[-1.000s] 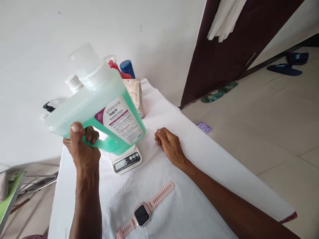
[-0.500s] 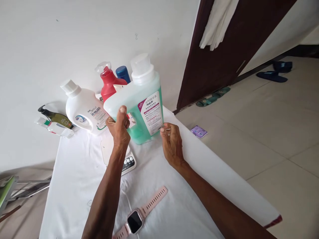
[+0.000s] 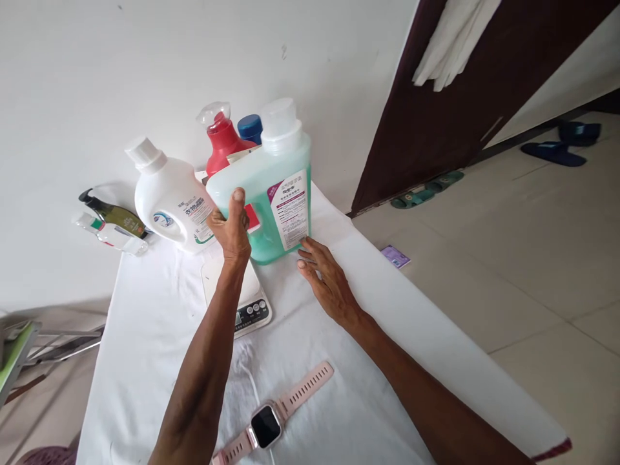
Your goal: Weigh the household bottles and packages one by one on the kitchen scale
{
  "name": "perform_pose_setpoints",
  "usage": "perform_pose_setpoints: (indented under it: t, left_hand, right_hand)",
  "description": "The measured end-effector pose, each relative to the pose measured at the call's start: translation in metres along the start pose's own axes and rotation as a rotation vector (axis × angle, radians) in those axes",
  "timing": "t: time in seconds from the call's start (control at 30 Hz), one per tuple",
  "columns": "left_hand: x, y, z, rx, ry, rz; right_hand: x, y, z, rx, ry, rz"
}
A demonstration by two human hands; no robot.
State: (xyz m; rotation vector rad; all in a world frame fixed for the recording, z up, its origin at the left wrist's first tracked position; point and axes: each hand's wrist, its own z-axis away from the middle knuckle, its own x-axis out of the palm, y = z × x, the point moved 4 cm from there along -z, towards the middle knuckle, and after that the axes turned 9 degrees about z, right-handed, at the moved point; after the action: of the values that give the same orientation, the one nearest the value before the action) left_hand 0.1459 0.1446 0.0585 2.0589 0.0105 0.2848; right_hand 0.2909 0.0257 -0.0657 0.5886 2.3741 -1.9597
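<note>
My left hand (image 3: 231, 226) is closed round the handle of a translucent jug of green liquid (image 3: 271, 242), its thumb on top. The jug has a white cap and a white-and-purple label on its front. Beside its lower right corner is my right hand (image 3: 325, 278), fingers apart and holding nothing; whether a fingertip touches the jug I cannot tell. A white kitchen scale (image 3: 252, 313) lies on the table, partly hidden behind my left wrist. To the left of the jug stands a white detergent bottle (image 3: 169, 194).
Behind the jug are a red bottle (image 3: 223, 139) and a blue-capped bottle (image 3: 250, 127). A green pump bottle (image 3: 116, 216) and a small clear bottle (image 3: 113, 236) are at the far left. A pink smartwatch (image 3: 265, 426) lies on the white-covered table (image 3: 159, 361). A purple packet (image 3: 396, 256) is on the floor.
My right hand has let go of the jug's lower corner and opened. The jug has shifted back a little and stands more upright, still in my left hand. The view has turned slightly.
</note>
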Motion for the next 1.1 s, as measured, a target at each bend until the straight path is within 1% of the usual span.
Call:
perform_pose_setpoints:
  t: [0.17,0.3,0.4,0.47,0.53,0.57,0.6,0.63,0.67,0.77,0.8,0.87,0.93,1.0,1.1]
  left_hand:
    - [0.0,-0.004,0.004,0.001,-0.021,0.053]
    - [0.003,-0.007,0.012,-0.023,-0.082,0.053]
    - [0.002,-0.005,0.016,-0.048,-0.13,0.076]
    - [-0.004,0.0,0.015,-0.052,-0.208,0.069]
    - [-0.02,0.007,0.008,-0.029,-0.284,0.049]
    - [-0.032,0.01,0.002,-0.015,-0.296,0.037]
    - [-0.048,0.013,-0.004,-0.001,-0.28,0.022]
    - [-0.068,0.016,-0.011,0.009,-0.238,0.005]
    - [-0.09,0.018,-0.017,0.012,-0.171,-0.015]
    - [-0.165,0.019,-0.028,0.003,0.102,-0.096]
    - [-0.188,0.018,-0.028,-0.003,0.172,-0.128]
    - [-0.23,0.014,-0.024,-0.027,0.255,-0.194]
    - [-0.264,0.008,-0.018,-0.062,0.294,-0.25]
    - [-0.292,0.003,-0.016,-0.079,0.347,-0.291]
    - [-0.327,-0.001,-0.026,-0.055,0.469,-0.338]
  right_hand:
    - [0.002,0.004,-0.001,0.034,-0.055,0.024]
    - [0.0,0.007,-0.004,0.077,-0.05,0.029]
    - [-0.001,0.006,-0.006,0.09,-0.058,0.027]
    - [-0.001,0.004,-0.006,0.097,-0.064,0.039]
    - [-0.002,0.001,-0.005,0.1,-0.068,0.06]
    - [-0.002,0.0,-0.005,0.1,-0.071,0.075]
    - [-0.002,-0.001,-0.004,0.099,-0.073,0.093]
    - [-0.002,-0.002,-0.004,0.096,-0.072,0.114]
    - [-0.002,-0.002,-0.004,0.088,-0.063,0.139]
    - [-0.005,-0.003,-0.002,0.025,0.017,0.241]
    - [-0.005,-0.003,-0.001,-0.002,0.041,0.276]
    - [-0.002,-0.004,0.002,-0.033,0.039,0.321]
    - [0.006,-0.005,0.005,-0.028,-0.037,0.335]
    - [0.018,-0.006,0.007,-0.02,-0.13,0.351]
    - [0.038,-0.007,0.006,-0.069,-0.209,0.403]
